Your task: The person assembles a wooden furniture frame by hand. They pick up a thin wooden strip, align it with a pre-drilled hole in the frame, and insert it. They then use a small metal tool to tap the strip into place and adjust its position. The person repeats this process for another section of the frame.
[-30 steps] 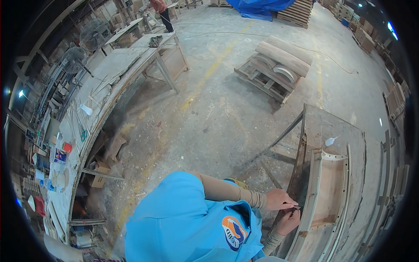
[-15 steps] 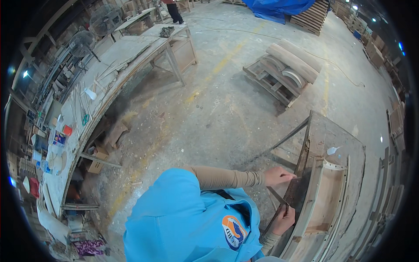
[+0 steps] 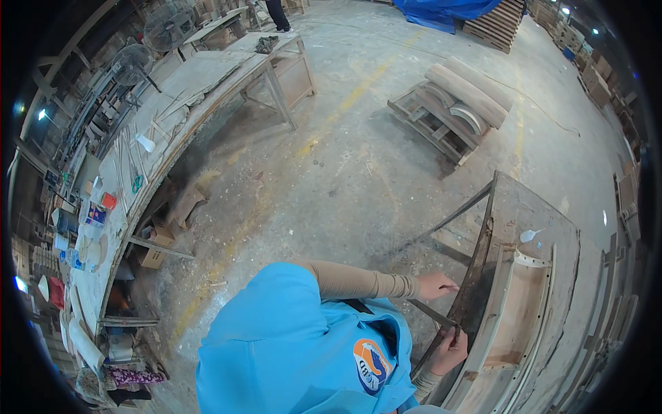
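My left hand (image 3: 434,286) is over the near edge of the worn bench, its fingers drawn together at the tips. Whatever may be between them is too small to make out. Nearer the bottom of the view, my right hand (image 3: 449,352) is closed on one end of a thin dark strip (image 3: 433,313). The strip slants from my right fingers toward the space below my left hand. Just beyond both hands, a shallow wooden frame (image 3: 516,298) with raised sides lies lengthwise on the bench (image 3: 564,265).
A white squeeze bottle (image 3: 528,235) lies by the frame's far end. A low wooden pallet (image 3: 431,131) with curved wooden pieces stands on the floor ahead. A long cluttered workbench (image 3: 207,76) runs along the left, with fans behind it. Another person's legs (image 3: 278,15) show far off.
My left hand has drawn back slightly from the bench edge, toward my body. The strip's free end has swung left, while my right hand stays nearly in place.
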Tool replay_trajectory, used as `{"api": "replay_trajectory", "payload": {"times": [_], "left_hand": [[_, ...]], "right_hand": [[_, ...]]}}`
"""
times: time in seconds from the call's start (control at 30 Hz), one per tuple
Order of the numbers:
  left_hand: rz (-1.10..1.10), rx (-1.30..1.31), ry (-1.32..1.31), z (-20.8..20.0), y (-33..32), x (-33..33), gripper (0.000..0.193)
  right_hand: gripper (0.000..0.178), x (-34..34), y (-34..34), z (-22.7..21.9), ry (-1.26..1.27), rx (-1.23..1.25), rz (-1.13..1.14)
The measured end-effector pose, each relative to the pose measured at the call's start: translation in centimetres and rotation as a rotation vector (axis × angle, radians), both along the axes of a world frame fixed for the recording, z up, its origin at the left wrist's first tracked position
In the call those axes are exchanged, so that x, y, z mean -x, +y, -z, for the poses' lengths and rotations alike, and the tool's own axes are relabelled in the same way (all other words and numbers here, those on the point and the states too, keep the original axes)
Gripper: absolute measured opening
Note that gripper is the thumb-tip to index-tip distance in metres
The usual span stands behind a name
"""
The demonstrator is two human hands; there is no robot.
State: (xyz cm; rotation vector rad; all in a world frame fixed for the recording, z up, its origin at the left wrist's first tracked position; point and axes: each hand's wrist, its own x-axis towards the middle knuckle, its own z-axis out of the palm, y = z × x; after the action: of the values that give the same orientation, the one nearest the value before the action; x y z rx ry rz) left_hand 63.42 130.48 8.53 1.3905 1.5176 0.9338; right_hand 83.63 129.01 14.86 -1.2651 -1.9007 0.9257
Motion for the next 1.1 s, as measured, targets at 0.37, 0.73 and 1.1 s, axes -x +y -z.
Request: {"api": "replay_trajectory", "payload": {"times": [0.37, 0.73, 1.1], "left_hand": [[0.173, -0.154, -0.351, -4.7, -1.3, -4.7, 0.020], [0.123, -0.224, -0.378, -6.0, -1.5, -2.7, 0.015], [0.105, -0.343, -0.336, -7.0, -0.3, -3.8, 0.015]], "right_hand": [[0.012, -1.0, -0.2, 0.5, 0.064, -0.033, 0.087], [0.016, 0.4, -0.2, -1.7, 0.210, 0.066, -0.013], [0.020, -0.3, 0.3, -1.3, 0.261, 0.003, 0.004]]}}
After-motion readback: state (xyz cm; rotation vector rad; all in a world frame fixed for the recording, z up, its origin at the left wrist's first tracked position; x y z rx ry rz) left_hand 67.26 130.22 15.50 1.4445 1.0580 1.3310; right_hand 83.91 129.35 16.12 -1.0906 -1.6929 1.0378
